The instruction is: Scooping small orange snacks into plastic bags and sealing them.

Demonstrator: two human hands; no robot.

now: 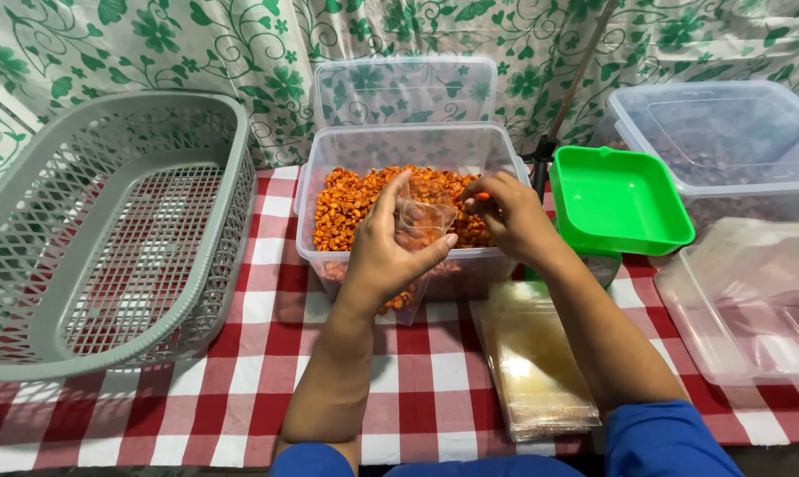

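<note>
Orange snack pieces (351, 201) fill a clear tub (399, 146) at the middle of the tabletop (267, 344), which wears a red-and-white checked cloth. Above the tub, the left hand (384, 252) holds a small clear bag (422, 219) open, fingers curled round it; the right hand (513, 216) pinches an orange piece at the bag's mouth. A grey mesh basket (108, 230) sits left, a green tray (619, 199) right. A leaf-patterned curtain (267, 44) hangs behind.
</note>
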